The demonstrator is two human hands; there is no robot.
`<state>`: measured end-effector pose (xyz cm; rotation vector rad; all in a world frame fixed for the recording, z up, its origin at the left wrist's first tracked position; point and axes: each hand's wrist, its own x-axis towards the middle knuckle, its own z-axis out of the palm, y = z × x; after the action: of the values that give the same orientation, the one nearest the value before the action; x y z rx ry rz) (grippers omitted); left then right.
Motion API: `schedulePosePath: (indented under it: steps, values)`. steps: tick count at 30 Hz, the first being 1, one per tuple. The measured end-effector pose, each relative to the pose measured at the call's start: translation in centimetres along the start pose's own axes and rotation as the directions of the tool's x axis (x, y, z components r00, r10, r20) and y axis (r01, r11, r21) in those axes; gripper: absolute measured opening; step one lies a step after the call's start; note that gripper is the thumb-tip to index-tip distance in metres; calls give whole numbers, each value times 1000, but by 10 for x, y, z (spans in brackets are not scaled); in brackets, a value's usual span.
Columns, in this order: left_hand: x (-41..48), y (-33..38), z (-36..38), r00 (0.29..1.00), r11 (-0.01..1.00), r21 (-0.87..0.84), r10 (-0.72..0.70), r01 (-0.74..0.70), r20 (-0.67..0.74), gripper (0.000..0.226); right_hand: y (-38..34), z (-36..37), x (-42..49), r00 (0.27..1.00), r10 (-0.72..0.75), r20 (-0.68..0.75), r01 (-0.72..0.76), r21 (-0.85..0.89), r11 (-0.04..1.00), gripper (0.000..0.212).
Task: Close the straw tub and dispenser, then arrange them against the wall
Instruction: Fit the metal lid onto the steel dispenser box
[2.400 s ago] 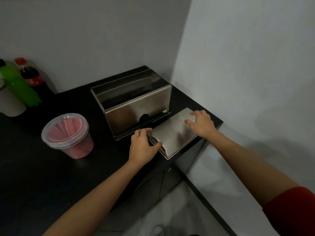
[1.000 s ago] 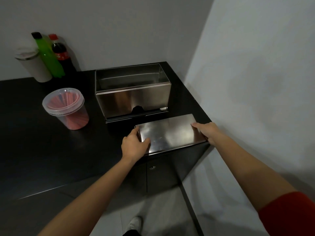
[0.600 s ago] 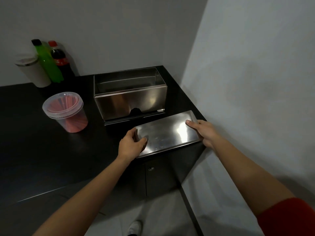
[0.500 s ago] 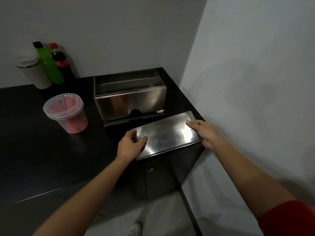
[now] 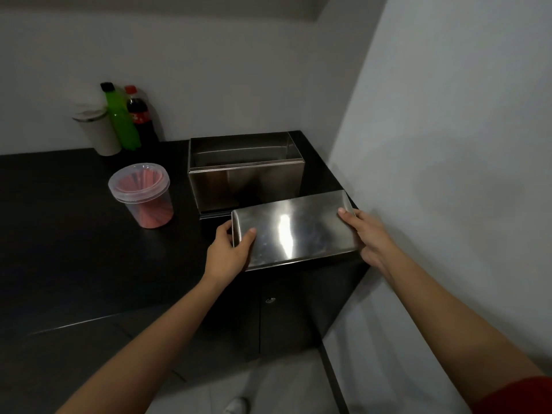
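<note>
At near table (image 5: pixel 89 249) edge, left hand (image 5: pixel 227 252) & right hand (image 5: pixel 369 234) are gripping lid (image 5: pixel 294 230) ends; open dispenser (image 5: pixel 245 174) sitting just beyond, long axes roughly parallel.

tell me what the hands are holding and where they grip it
Both hold the steel dispenser lid by its short ends: left hand on the left end, right hand on the right end.
</note>
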<state>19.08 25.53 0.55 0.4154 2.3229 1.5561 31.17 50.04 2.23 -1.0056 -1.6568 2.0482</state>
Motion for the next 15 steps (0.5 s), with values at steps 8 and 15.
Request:
schedulePosePath:
  steps: [8,15]
  values:
    - [-5,20,-17,997,999,-31,42,-44,-68,62,-24,29,-3,972,-225,-65,211,-171,962,45]
    - [8,47,-38,935,977,2,206,-214,-288,46,-55,60,6,884,-465,-52,440,-244,864,49]
